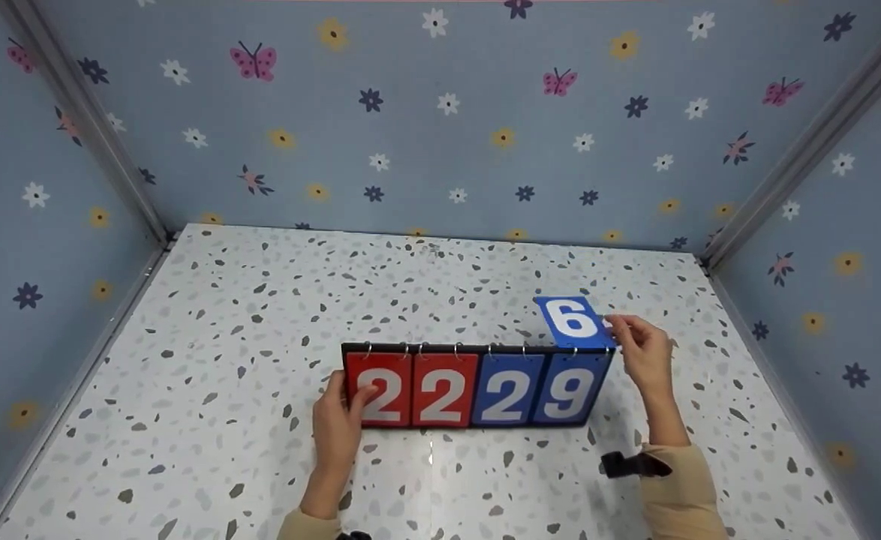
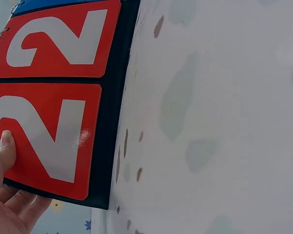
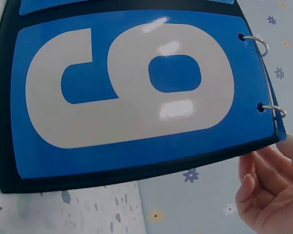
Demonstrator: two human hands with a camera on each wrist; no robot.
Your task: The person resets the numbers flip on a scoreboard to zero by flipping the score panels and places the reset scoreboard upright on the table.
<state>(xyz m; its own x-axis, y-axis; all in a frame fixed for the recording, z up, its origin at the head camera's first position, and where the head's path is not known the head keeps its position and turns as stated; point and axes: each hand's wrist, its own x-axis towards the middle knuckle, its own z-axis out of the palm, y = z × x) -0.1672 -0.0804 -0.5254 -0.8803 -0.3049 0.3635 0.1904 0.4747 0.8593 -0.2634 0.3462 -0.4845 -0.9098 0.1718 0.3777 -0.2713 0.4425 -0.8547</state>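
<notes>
A flip scoreboard point(image 1: 473, 390) stands upright with its cards hung on metal rings along the top edge. From left to right it reads 2, 2 on red and 2, 9 on blue. My left hand point(image 1: 338, 416) grips its left end, thumb over the front of the outer red card point(image 2: 44, 141) and fingers behind. A blue number card point(image 1: 572, 321) with a 6 is folded back above the right end. At that card's right edge, my right hand point(image 1: 644, 352) pinches with thumb and fingers. The right wrist view shows the blue 9 card point(image 3: 132, 117) hanging flat in front.
The speckled white tabletop point(image 1: 260, 315) spreads around the scoreboard. Blue panels point(image 1: 448, 67) with flowers and butterflies wall in the back and both sides, joined by grey metal corner posts point(image 1: 88, 120). A black strap point(image 1: 635, 465) is around the right sleeve.
</notes>
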